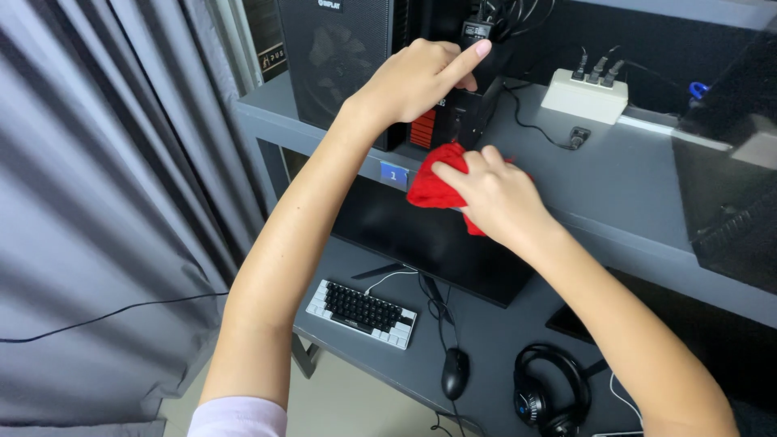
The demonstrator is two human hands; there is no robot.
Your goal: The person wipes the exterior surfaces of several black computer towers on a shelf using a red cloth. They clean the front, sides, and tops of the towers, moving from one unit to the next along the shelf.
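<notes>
View from above of two bare hands at a grey shelf (pixel 615 186) over a worktop (pixel 486 340). The right hand (pixel 494 198) is closed around one red cloth (pixel 433 186), pressing it on the shelf's front edge. The left hand (pixel 417 77) rests on one black computer tower (pixel 356 48), index finger stretched out, other fingers curled. Behind stand one white power strip (pixel 583 95) with three plugs and trailing cables. Below lie one monitor (pixel 429 239), one keyboard (pixel 362 313), one mouse (pixel 455 372) and one headset (pixel 550 392). A grey curtain (pixel 97 202) hangs at left.
</notes>
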